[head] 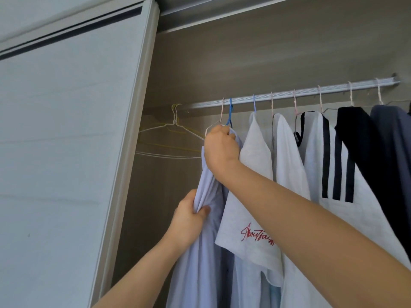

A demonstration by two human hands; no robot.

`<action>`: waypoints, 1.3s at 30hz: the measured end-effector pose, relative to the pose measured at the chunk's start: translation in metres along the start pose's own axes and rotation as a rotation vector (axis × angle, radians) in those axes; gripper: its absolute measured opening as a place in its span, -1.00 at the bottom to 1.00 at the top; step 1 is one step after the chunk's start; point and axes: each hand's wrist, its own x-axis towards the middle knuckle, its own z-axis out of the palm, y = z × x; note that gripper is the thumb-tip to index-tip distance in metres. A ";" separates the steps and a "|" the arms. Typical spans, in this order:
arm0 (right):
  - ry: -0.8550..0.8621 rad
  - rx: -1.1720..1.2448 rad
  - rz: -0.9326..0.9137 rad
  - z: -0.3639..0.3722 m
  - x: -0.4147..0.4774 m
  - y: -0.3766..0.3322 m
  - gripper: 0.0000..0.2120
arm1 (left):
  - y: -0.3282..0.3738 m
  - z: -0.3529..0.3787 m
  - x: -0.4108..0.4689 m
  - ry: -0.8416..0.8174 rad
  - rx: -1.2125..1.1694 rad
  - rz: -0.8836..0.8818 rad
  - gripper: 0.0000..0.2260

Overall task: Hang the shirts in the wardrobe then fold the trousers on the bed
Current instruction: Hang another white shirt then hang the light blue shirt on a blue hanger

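In the middle of the frame a long pale blue cloth shirt (200,263) hangs from the ribbed silver metal rail (289,95) of the wardrobe. The right hand (220,147) is curled tightly round its collar, just under two hanger hooks (I cannot tell which one carries it). Lower left, the left hand (189,221) pinches a fold of the same shirt between thumb and fingers. To the right, a white T-shirt with red script (251,196) and several more tops are hung up, so the hanging looks nearly done. Bare wire hangers (169,134) wait at left. Neither trousers nor bed is in view, and by my reckoning the folding remains.
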 end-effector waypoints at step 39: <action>0.003 0.525 -0.327 -0.055 -0.306 0.016 -0.76 | 0.055 -0.043 -0.237 0.197 0.835 0.042 -0.80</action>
